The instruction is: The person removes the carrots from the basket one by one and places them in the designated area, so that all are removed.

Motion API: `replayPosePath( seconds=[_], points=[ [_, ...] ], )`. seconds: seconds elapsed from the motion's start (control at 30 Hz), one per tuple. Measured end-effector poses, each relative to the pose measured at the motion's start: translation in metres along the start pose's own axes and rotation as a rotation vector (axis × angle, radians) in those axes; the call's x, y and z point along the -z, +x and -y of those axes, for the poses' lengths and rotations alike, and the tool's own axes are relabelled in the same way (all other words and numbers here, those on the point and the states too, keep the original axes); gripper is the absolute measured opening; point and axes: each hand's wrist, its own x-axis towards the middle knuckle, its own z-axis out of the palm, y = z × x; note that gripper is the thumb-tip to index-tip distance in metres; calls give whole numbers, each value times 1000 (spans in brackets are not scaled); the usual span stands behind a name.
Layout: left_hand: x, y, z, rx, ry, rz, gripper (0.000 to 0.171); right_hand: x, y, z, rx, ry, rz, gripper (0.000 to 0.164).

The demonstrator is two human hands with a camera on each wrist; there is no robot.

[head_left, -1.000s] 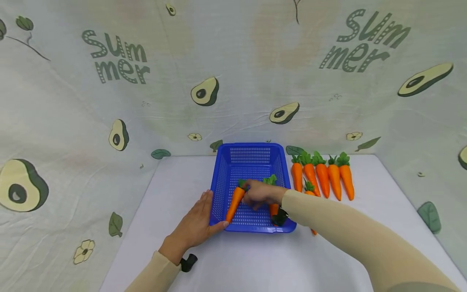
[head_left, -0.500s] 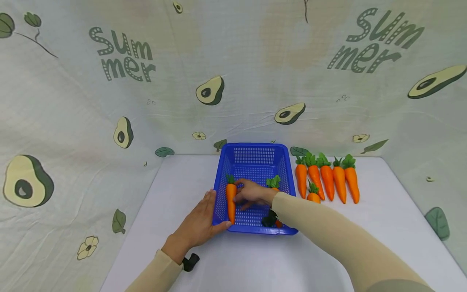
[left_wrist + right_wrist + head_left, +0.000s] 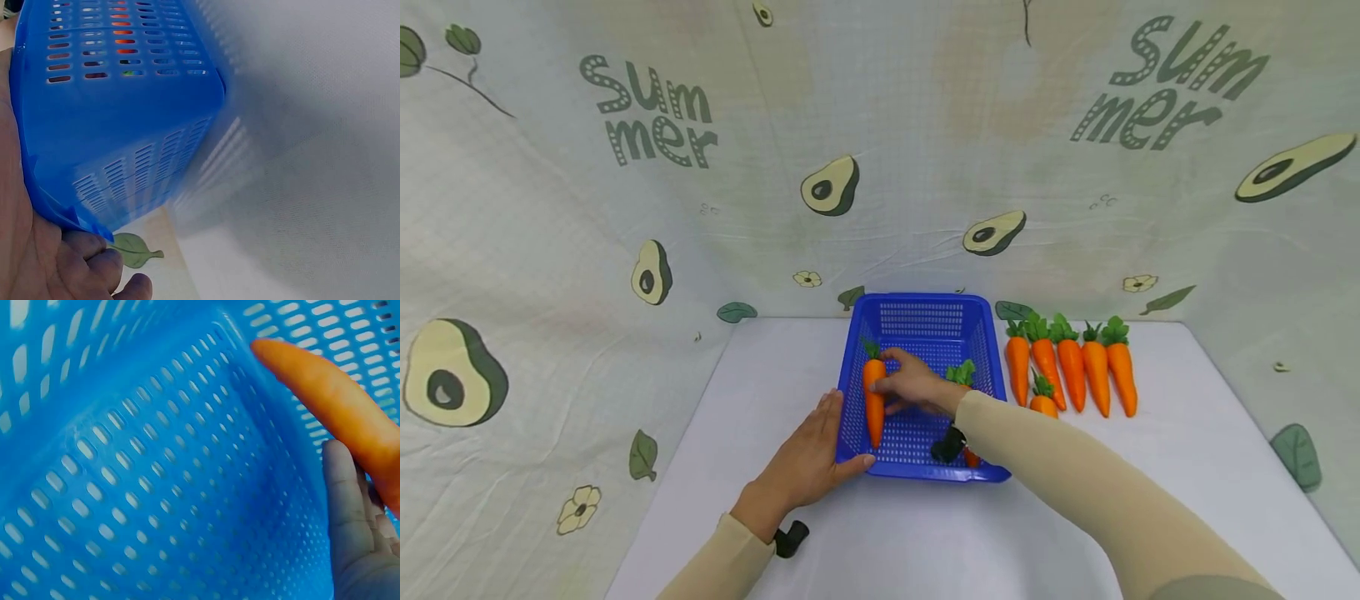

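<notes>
A blue perforated plastic basket (image 3: 925,473) stands on the white table. Inside it, along the left wall, my right hand (image 3: 913,383) holds an orange carrot (image 3: 874,400) with green leaves, thumb and fingers at its right side. The right wrist view shows the thumb (image 3: 344,481) against the body of the carrot (image 3: 331,394). My left hand (image 3: 801,458) rests along the basket's left rim with fingers extended, thumb at the front corner. A second carrot (image 3: 972,459) lies at the basket's right side, mostly hidden under my right wrist.
Several carrots lie side by side on the table right of the basket, one of them a middle carrot (image 3: 1072,375). Another carrot (image 3: 1043,406) lies nearer, partly behind my right sleeve (image 3: 1060,458). A printed cloth (image 3: 910,167) hangs behind the table.
The carrot in my right hand has gone from slanted to nearly upright in view and shifted left, then slightly toward the basket's far end. My left hand stays at the rim.
</notes>
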Motion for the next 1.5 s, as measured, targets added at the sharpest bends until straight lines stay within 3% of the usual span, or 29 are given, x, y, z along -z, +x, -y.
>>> replayPosePath(
  seconds=[0.23, 0.97, 1.3, 1.5],
  points=[
    [2, -2, -1, 13, -8, 6, 116, 12, -2, 10, 68, 9, -37, 72],
    [2, 0, -1, 24, 27, 2, 117, 37, -29, 35, 174, 44, -128, 68],
    [7, 0, -4, 3, 146, 6, 117, 54, -46, 40, 185, 53, -150, 68],
    [8, 1, -5, -10, 147, 2, 115, 65, -58, 40, 171, 3, -173, 69]
  ],
)
